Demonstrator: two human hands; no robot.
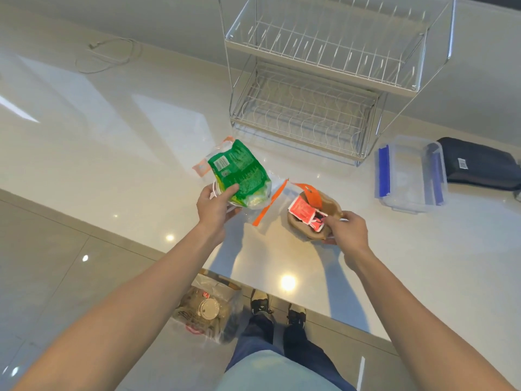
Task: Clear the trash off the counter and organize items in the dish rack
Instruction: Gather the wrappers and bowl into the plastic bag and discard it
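My left hand grips a green snack wrapper, lifted just above the white counter; under it lie a white plate edge and a clear zip bag with an orange strip. My right hand pinches a red sachet that lies in a tan bowl, fingers also around the bowl's near rim. An orange tag sticks up from the bowl. The two-tier wire dish rack stands behind, with nothing on its shelves.
A clear lidded container with blue clips sits right of the rack, a black pouch beyond it. A white cable lies at the far left. On the floor by my feet stands a clear trash bag holding rubbish.
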